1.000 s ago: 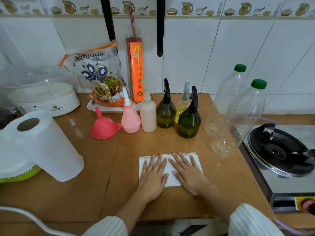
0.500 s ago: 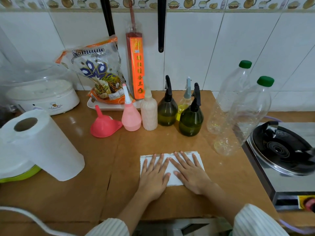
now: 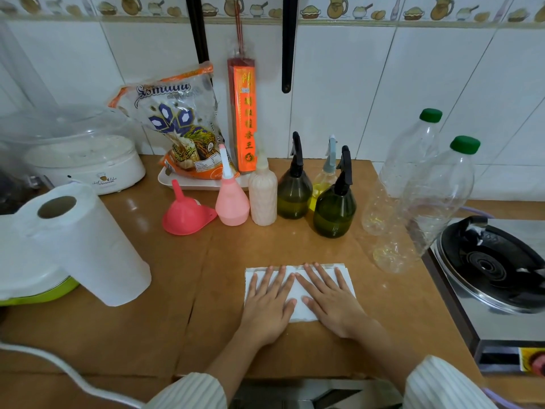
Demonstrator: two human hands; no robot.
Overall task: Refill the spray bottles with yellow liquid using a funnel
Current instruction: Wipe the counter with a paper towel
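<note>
Two hands lie flat on a folded white paper towel (image 3: pixel 298 286) at the front of the brown bench (image 3: pixel 182 290): the left hand (image 3: pixel 267 305) and the right hand (image 3: pixel 331 301) side by side, fingers straight and slightly spread, pressing the sheet and gripping nothing.

Behind them stand the task's things, all untouched. Two dark green round spray bottles with black trigger heads stand close together, one (image 3: pixel 294 190) further back and one (image 3: pixel 334 206) nearer, with a smaller clear spray bottle holding yellow liquid (image 3: pixel 323 184) between and behind them. A pink plastic funnel (image 3: pixel 187 215) rests mouth down on the bench to their left, just beside a pink squeeze bottle (image 3: pixel 231 199) and a ribbed cream bottle (image 3: pixel 263 196). To the right, two tall clear plastic bottles with green caps (image 3: pixel 424 184) hold only a little yellowish liquid at the bottom.

Refilling has not begun, as I judge it; this looks like preparation, with the towel laid as a pad against drips. The next move probably calls for lifting the hands, bringing one spray bottle onto the towel and unscrewing its trigger head, then setting the funnel spout into the neck. Which container supplies the yellow liquid I cannot tell. The tall bottles look light and easy to tip.
</note>
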